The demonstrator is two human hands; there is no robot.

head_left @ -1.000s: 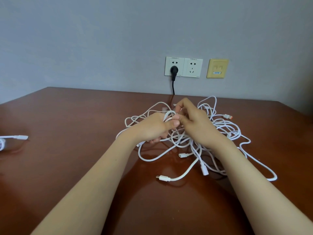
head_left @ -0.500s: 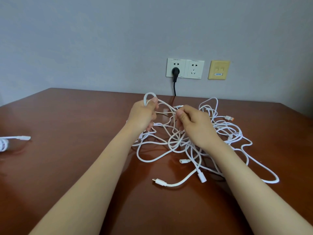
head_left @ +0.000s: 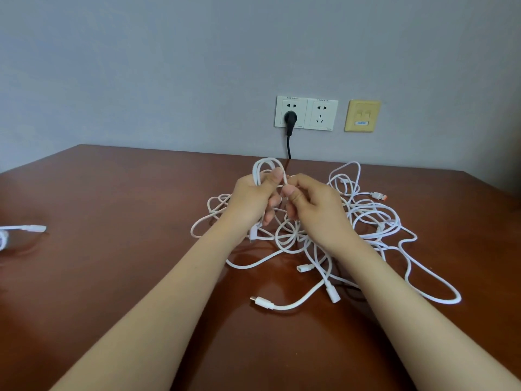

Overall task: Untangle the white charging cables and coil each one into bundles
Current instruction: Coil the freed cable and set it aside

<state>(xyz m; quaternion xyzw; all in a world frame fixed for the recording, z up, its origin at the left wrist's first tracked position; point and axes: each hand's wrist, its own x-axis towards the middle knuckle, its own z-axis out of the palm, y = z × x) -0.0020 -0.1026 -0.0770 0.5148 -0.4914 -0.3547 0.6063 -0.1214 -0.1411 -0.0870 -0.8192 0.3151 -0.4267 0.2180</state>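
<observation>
White cable tangle [head_left: 366, 221] sits on the brown counter [head_left: 127, 207], centre-right of view, in front of the wall sockets. It's one knotted heap with strands crossing everywhere.

Your left hand [head_left: 251, 201] is raised over the heap's left side, fingers curled round a doubled strand. A loop [head_left: 267, 165] of that strand stands up above your thumb. Your right hand [head_left: 315, 207] is just beside it, nearly touching, with thumb and forefinger pinching a strand coming off that loop. Both hands are gripping cable, and strands hang from them down into the heap.

Loose ends you can see:
- USB-C plug [head_left: 262, 301] on the near side, flat on the counter, tip pointing left.
- Short white connector [head_left: 304, 268] between your forearms.
- Another white connector [head_left: 332, 296] just beside your right forearm.
- Orange-tongued USB-A plug [head_left: 379, 196] at the heap's far right.

A long slack strand [head_left: 439, 292] trails out to the right of your right forearm and curves back.

At the far left edge there's a separate white cable [head_left: 31, 228], well apart from the heap. It's cropped by the frame, so I can't tell whether it's coiled.

On the wall, a white double socket [head_left: 321, 114] has a black plug [head_left: 290, 119] in its left outlet, with the cord dropping behind the counter. A beige wall plate [head_left: 362, 116] sits just right of it.
</observation>
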